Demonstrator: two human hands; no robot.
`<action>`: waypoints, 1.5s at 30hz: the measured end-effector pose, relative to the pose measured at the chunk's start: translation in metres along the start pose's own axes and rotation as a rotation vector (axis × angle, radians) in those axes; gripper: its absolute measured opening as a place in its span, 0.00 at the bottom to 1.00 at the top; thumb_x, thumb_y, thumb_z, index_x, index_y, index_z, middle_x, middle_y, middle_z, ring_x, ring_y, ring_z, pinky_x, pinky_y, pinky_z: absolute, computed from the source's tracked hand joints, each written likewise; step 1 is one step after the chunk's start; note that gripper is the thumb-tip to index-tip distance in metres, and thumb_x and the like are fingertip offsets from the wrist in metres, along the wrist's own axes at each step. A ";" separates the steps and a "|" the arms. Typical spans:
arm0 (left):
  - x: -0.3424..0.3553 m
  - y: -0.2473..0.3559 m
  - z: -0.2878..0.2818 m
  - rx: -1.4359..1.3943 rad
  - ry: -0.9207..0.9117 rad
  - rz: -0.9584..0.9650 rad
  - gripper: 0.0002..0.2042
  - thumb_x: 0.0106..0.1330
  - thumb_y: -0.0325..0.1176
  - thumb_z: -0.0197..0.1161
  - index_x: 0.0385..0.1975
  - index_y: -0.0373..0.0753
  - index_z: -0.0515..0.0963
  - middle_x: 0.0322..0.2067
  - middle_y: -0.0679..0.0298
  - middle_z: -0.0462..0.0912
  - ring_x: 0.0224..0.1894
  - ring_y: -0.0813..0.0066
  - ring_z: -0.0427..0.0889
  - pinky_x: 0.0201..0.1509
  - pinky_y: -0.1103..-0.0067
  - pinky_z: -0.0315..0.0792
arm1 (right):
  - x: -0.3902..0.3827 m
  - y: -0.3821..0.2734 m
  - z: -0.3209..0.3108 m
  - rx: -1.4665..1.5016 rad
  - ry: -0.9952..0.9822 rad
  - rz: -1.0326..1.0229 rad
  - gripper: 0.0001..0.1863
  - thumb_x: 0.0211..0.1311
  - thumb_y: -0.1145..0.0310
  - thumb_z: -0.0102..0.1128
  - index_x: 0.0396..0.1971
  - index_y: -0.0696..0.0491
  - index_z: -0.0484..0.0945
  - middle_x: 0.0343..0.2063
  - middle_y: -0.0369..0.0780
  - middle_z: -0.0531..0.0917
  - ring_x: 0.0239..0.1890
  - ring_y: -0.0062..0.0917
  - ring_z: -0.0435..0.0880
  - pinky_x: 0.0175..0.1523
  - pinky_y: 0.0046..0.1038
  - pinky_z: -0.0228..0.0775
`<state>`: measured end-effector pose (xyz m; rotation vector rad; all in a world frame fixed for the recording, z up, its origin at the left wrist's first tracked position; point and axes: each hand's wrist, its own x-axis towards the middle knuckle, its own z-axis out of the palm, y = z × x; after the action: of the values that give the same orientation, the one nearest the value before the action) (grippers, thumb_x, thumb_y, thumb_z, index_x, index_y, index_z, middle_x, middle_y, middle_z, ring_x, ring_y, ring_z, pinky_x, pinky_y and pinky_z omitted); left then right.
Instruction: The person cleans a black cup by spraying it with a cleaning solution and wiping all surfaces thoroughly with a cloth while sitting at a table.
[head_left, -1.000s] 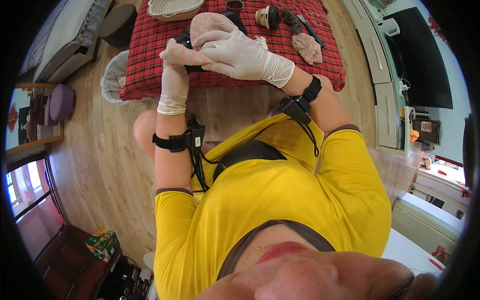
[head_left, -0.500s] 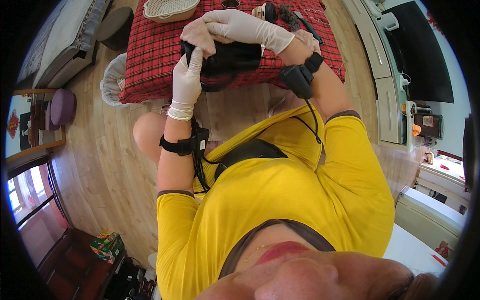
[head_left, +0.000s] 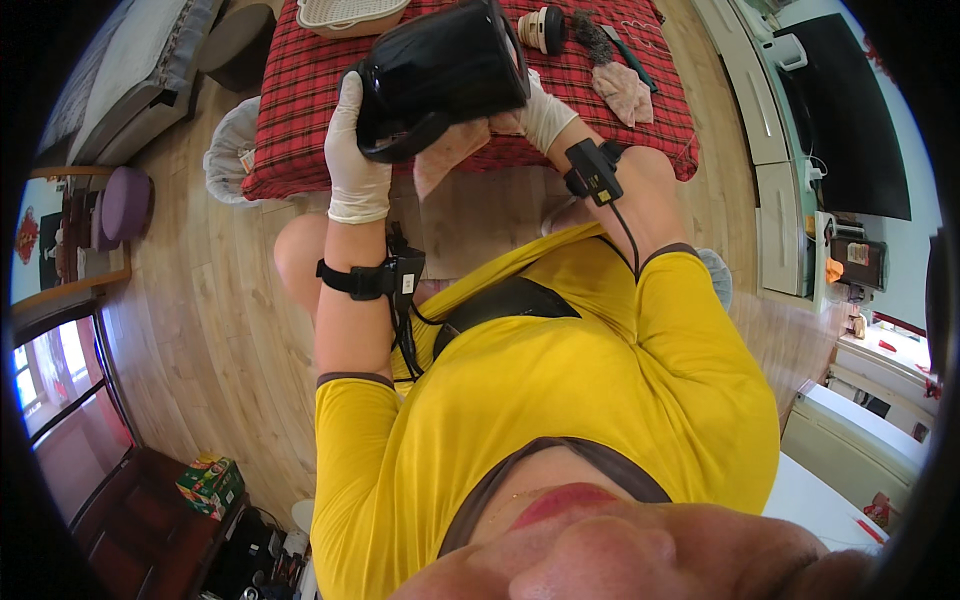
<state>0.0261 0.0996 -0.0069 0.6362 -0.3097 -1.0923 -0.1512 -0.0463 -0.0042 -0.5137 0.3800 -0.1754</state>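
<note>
A glossy black vessel with a handle (head_left: pixel 445 70) is held tilted over the red plaid table. My left hand (head_left: pixel 352 160), in a white glove, grips its left end. My gloved right hand (head_left: pixel 545 118) is behind its right end, fingers mostly hidden, with a pink patterned cloth (head_left: pixel 445 155) hanging below the vessel. On the table to the right are a cream and black cylindrical part (head_left: pixel 540 31), a grey fuzzy bundle (head_left: pixel 592 40), a dark green long tool (head_left: pixel 630 60) and another pinkish cloth (head_left: pixel 622 93).
The red plaid tablecloth (head_left: pixel 285 130) bears a cream woven basket (head_left: pixel 345 12) at the back. A lined bin (head_left: pixel 230 150) stands left of the table, with stools (head_left: pixel 130 213) farther left. Cabinets (head_left: pixel 775 215) run along the right.
The black vessel has risen and tilted into clear view above my hands. The pink cloth has dropped below it, and my right hand has moved down behind it.
</note>
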 end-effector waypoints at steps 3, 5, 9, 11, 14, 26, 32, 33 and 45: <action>0.008 -0.009 0.011 -0.055 0.030 0.073 0.18 0.77 0.45 0.54 0.50 0.35 0.79 0.46 0.63 0.83 0.47 0.75 0.81 0.52 0.80 0.76 | 0.004 0.016 0.010 0.129 0.138 -0.086 0.23 0.80 0.59 0.38 0.68 0.53 0.63 0.66 0.43 0.68 0.66 0.30 0.69 0.71 0.29 0.64; 0.011 -0.013 0.007 0.073 0.019 0.153 0.21 0.78 0.46 0.52 0.52 0.33 0.78 0.48 0.63 0.82 0.49 0.75 0.80 0.54 0.78 0.75 | 0.015 0.030 0.011 0.107 0.198 -0.133 0.24 0.81 0.60 0.37 0.70 0.53 0.59 0.70 0.44 0.64 0.70 0.32 0.66 0.73 0.30 0.62; 0.009 -0.019 0.015 0.529 -0.003 0.444 0.24 0.79 0.49 0.49 0.56 0.30 0.74 0.51 0.61 0.81 0.51 0.73 0.79 0.58 0.77 0.72 | 0.025 0.062 -0.023 0.719 -0.497 -0.072 0.24 0.80 0.61 0.34 0.69 0.53 0.61 0.68 0.44 0.67 0.69 0.36 0.67 0.76 0.35 0.55; 0.009 -0.016 0.018 0.462 0.014 0.375 0.26 0.79 0.50 0.48 0.57 0.29 0.73 0.52 0.60 0.80 0.52 0.72 0.79 0.60 0.76 0.72 | 0.024 0.073 -0.017 0.851 -0.589 0.005 0.23 0.80 0.62 0.33 0.68 0.54 0.62 0.67 0.44 0.68 0.68 0.37 0.67 0.76 0.37 0.53; 0.009 -0.017 0.020 0.408 0.033 0.352 0.27 0.79 0.51 0.48 0.56 0.29 0.73 0.51 0.59 0.81 0.50 0.72 0.80 0.57 0.76 0.73 | 0.018 0.078 -0.014 0.541 -0.455 -0.128 0.23 0.79 0.62 0.34 0.66 0.57 0.64 0.67 0.46 0.68 0.68 0.38 0.68 0.75 0.39 0.55; 0.004 -0.017 0.016 0.310 0.106 0.187 0.27 0.77 0.53 0.49 0.56 0.31 0.74 0.50 0.58 0.81 0.50 0.70 0.81 0.58 0.75 0.74 | -0.008 0.062 0.034 -0.453 0.242 -0.323 0.19 0.75 0.61 0.50 0.58 0.56 0.72 0.49 0.39 0.80 0.51 0.23 0.80 0.60 0.25 0.71; -0.008 -0.009 0.033 0.282 -0.026 0.136 0.27 0.78 0.51 0.47 0.57 0.30 0.73 0.50 0.56 0.81 0.50 0.68 0.81 0.57 0.74 0.74 | 0.000 0.060 0.026 -0.693 0.274 -0.358 0.13 0.70 0.67 0.56 0.47 0.58 0.80 0.43 0.35 0.82 0.45 0.19 0.79 0.54 0.23 0.71; -0.006 -0.011 0.033 0.313 -0.019 0.177 0.26 0.78 0.51 0.49 0.57 0.31 0.73 0.50 0.58 0.81 0.50 0.71 0.80 0.56 0.76 0.74 | -0.001 0.058 0.025 -0.728 0.291 -0.344 0.12 0.70 0.67 0.56 0.46 0.58 0.80 0.42 0.35 0.82 0.45 0.19 0.79 0.54 0.24 0.71; 0.023 -0.006 -0.001 0.118 0.183 0.177 0.29 0.77 0.52 0.50 0.57 0.27 0.74 0.52 0.58 0.80 0.52 0.72 0.79 0.56 0.81 0.73 | -0.022 0.028 -0.039 0.004 0.012 -0.334 0.17 0.77 0.61 0.45 0.56 0.56 0.71 0.52 0.42 0.78 0.56 0.31 0.77 0.64 0.35 0.68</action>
<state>0.0322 0.0769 -0.0130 0.7935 -0.2679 -0.8442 -0.1847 -0.0336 -0.0429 -0.5703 0.3034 -0.5022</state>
